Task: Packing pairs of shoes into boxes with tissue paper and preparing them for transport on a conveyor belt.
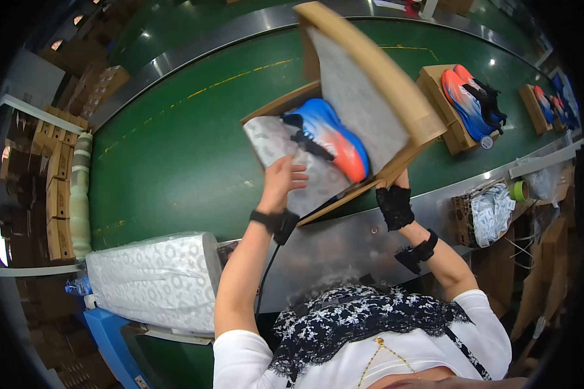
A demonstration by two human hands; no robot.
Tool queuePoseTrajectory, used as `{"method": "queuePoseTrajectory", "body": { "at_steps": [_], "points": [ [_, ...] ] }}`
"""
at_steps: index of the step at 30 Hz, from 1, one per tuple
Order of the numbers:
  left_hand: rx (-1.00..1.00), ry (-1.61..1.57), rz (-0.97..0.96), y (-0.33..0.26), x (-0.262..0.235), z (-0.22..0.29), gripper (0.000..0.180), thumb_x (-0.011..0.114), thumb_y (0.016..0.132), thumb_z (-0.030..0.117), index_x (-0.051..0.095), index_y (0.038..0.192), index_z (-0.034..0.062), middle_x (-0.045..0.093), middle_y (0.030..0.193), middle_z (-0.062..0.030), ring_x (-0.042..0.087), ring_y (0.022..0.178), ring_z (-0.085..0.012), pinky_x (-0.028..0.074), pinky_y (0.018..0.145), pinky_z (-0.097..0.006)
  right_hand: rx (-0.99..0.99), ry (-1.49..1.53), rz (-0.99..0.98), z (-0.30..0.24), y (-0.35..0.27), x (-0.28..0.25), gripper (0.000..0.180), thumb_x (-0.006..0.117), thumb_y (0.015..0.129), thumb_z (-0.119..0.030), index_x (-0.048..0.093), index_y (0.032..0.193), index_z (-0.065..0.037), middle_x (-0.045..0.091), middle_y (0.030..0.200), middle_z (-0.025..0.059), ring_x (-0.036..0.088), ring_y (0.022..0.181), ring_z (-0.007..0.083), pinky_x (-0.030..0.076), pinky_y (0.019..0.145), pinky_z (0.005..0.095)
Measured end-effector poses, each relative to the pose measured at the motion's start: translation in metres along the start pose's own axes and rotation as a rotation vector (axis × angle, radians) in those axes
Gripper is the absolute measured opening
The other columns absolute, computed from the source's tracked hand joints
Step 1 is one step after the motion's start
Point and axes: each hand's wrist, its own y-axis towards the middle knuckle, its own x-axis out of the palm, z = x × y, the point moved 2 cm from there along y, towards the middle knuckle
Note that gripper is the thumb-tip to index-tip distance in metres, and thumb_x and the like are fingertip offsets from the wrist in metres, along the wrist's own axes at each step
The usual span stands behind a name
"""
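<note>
A brown cardboard shoebox (282, 104) lies tilted on the green belt, its lid (396, 84) raised and blurred by motion. Inside is a blue and orange running shoe (324, 129) with black straps or laces. Grey patterned tissue paper (263, 139) drapes over the box's left side. My left hand (284, 178) is over this tissue, fingers apart and gripping nothing; whether it touches the paper is unclear. My right hand (394, 200), in a black lace glove, holds the shoebox at its near right corner, where the lid partly hides the fingers. Both wrists wear black straps.
More orange and blue shoes (467, 104) rest on boxes (428, 78) at the right. A stack of patterned tissue sheets (152, 272) lies near left. On the right stands a carton of small white packets (490, 214) beside a green tape roll (518, 190). A metal ledge (344, 253) borders the belt.
</note>
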Motion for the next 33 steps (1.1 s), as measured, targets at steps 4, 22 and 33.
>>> {"method": "queuePoseTrajectory", "body": {
  "at_steps": [4,22,33],
  "points": [
    [0.184,-0.021,0.418,-0.031,-0.041,-0.017,0.046,0.035,0.092,0.038,0.051,0.108,-0.0016,0.057,0.080,-0.0076,0.055,0.068,-0.0151,0.045,0.059,-0.028,-0.541,-0.535,-0.042,0.009,-0.013,0.008,0.051,0.052,0.070,-0.002,0.045,0.120,-0.008,0.038,0.129,0.0148,0.038,0.116,0.0302,0.033,0.082,0.0478],
    [0.053,-0.001,0.256,-0.028,-0.043,-0.047,0.057,0.056,0.078,0.045,0.051,0.113,0.0002,0.056,0.108,-0.0139,0.051,0.103,-0.0207,0.040,0.085,-0.032,-0.628,-0.774,-0.427,-0.034,0.001,-0.003,0.058,0.042,0.072,0.005,0.040,0.127,-0.012,0.035,0.134,0.0125,0.033,0.123,0.0314,0.033,0.089,0.0464],
    [0.228,-0.481,0.132,-0.171,-0.043,-0.029,0.040,0.048,0.083,0.036,0.055,0.099,0.0011,0.059,0.087,-0.0056,0.058,0.077,-0.0136,0.047,0.065,-0.025,-0.954,-0.399,-0.070,-0.091,-0.020,-0.061,0.059,0.064,0.065,-0.008,0.045,0.120,-0.001,0.045,0.123,0.0205,0.045,0.111,0.0325,0.036,0.089,0.0404]
  ]
}}
